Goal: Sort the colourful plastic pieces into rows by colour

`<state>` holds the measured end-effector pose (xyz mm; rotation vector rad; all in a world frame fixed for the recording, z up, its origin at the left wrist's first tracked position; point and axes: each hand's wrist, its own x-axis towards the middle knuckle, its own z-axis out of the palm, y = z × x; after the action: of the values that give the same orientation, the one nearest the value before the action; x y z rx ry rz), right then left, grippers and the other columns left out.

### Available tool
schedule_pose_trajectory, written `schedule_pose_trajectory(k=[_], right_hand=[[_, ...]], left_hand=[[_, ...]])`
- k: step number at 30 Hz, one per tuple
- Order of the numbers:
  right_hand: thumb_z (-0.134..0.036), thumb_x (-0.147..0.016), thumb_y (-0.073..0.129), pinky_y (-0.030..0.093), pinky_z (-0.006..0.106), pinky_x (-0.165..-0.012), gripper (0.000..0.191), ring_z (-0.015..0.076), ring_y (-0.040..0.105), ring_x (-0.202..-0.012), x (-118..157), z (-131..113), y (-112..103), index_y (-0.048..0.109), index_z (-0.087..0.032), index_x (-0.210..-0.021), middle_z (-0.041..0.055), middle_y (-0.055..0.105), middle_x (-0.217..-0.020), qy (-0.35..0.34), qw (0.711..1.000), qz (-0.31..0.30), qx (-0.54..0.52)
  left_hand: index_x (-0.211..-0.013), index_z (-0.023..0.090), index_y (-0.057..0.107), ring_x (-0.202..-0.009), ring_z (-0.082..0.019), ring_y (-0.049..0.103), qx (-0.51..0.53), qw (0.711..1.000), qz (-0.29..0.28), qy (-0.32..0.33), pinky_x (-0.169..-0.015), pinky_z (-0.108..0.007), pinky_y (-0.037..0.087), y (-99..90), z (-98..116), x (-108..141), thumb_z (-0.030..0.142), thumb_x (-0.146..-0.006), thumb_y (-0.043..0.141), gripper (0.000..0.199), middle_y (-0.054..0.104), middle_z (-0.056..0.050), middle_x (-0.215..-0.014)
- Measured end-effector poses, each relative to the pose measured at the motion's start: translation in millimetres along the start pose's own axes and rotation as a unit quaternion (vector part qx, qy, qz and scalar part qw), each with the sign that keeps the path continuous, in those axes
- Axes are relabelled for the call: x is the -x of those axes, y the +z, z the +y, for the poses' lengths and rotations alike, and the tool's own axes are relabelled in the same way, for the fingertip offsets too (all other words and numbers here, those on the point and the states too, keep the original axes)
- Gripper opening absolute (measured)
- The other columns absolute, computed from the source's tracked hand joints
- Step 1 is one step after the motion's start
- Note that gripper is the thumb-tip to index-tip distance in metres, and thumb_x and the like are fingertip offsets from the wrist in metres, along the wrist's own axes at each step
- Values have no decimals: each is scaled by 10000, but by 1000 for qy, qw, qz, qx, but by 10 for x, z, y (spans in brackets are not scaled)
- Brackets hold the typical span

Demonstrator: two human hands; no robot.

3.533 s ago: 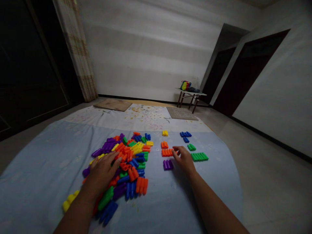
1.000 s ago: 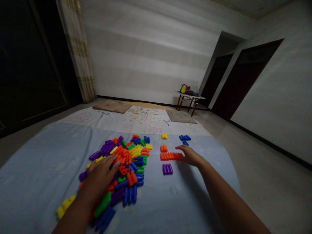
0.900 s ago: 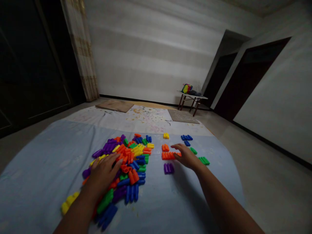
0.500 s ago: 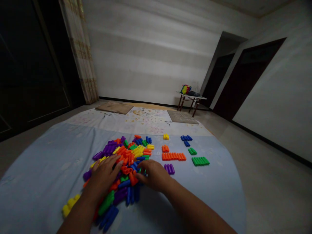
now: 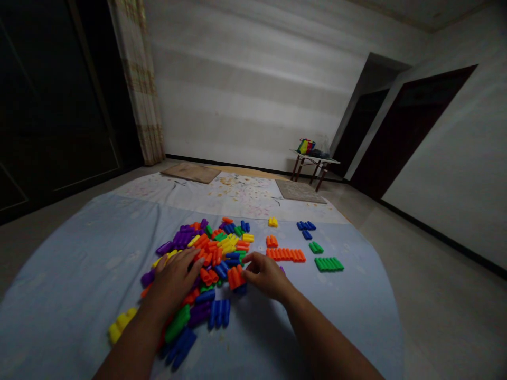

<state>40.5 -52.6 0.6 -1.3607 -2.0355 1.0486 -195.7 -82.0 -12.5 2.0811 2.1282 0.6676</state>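
Right now my right hand (image 5: 266, 275) pinches an orange block (image 5: 236, 276) at the pile's (image 5: 206, 258) near right edge, fingers on its end. It looks like light, rigid, smooth plastic, so I judge a grip across the ridged sides would slip least. My left hand (image 5: 174, 279) lies flat and open on the pile. Beyond sit an orange row (image 5: 285, 254) and a green row (image 5: 328, 264) on the sheet (image 5: 79, 274).

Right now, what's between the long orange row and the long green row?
In the head view, only bare light-blue sheet lies between the long orange row and the long green row; a short green piece sits just beyond that gap.
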Motion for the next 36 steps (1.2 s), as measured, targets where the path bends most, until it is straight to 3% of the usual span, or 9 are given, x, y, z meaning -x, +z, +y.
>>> schedule_pose_trajectory(k=[5, 11, 16, 20, 23, 28, 30, 32, 36], right_hand=[[-241, -754, 525, 364, 188, -531, 211, 96, 559, -600, 42, 51, 11, 600, -193, -946, -24, 631, -688, -1, 999, -12, 44], [-478, -762, 547, 405, 249, -653, 393, 165, 590, -779, 149, -89, 24, 580, -225, -1061, 43, 653, -910, -53, 984, 29, 169], [-418, -729, 595, 416, 300, -742, 399, 218, 572, -916, 175, -182, 144, 573, -245, -1088, 70, 627, -993, -86, 968, 10, 238], [-403, -783, 529, 418, 278, -710, 289, 197, 584, -873, 168, -205, 182, 613, -245, -1009, 59, 649, -942, -97, 968, 3, 233], [-398, -785, 529, 423, 261, -687, 288, 169, 595, -796, 121, -131, 7, 617, -240, -1009, 39, 663, -891, -94, 976, 43, 193], [-388, -827, 468, 437, 248, -732, 344, 163, 611, -845, -105, 232, -617, 586, -189, -1081, 60, 673, -956, -19, 970, 163, 181], [-391, -836, 447, 428, 243, -753, 352, 168, 610, -892, -220, 406, -836, 590, -181, -1079, 73, 664, -1018, 57, 949, 169, 259], [-383, -829, 454, 420, 256, -754, 347, 187, 609, -911, -322, 557, -975, 609, -162, -1048, 97, 665, -1019, 92, 938, 168, 289], [-406, -824, 449, 408, 280, -740, 355, 216, 610, -911, -450, 742, -1044, 635, -163, -1005, 118, 677, -980, 128, 925, 157, 320]], left_hand=[[-1166, 193, 550, -1220, -231, 426, -3, 1000, -12, -1, -1047, -492, 192, -5, 8, 9, 460, -856, 272, 494, 540, -78, -1272], [-1165, 201, 552, -1223, -228, 422, -8, 1000, -8, -3, -1047, -476, 200, 10, -5, 4, 471, -849, 294, 489, 536, -75, -1277], [-1151, 210, 564, -1211, -231, 438, -8, 1000, -2, -1, -1041, -468, 218, 2, 4, 3, 470, -842, 302, 481, 547, -73, -1266], [-1145, 231, 574, -1196, -221, 456, -8, 1000, 11, -1, -1030, -442, 254, 23, -30, -3, 470, -832, 318, 470, 562, -60, -1250], [-1138, 235, 582, -1203, -217, 449, -6, 1000, 17, 3, -1027, -428, 264, 47, -62, -9, 477, -832, 317, 472, 563, -53, -1249], [-1154, 232, 571, -1204, -235, 447, -4, 1000, 11, -1, -1032, -460, 241, 59, -77, -17, 495, -831, 308, 492, 555, -63, -1258], [-1146, 226, 577, -1197, -235, 455, -6, 1000, 13, 5, -1024, -456, 256, 54, -70, -19, 489, -830, 309, 490, 558, -65, -1253], [-1128, 226, 590, -1184, -230, 469, -11, 1000, 19, 11, -1013, -442, 277, 46, -60, -21, 477, -829, 311, 479, 570, -64, -1239], [-1114, 223, 601, -1173, -233, 483, -18, 1000, 19, 11, -1014, -439, 282, 38, -50, -27, 478, -828, 298, 488, 583, -70, -1221]])
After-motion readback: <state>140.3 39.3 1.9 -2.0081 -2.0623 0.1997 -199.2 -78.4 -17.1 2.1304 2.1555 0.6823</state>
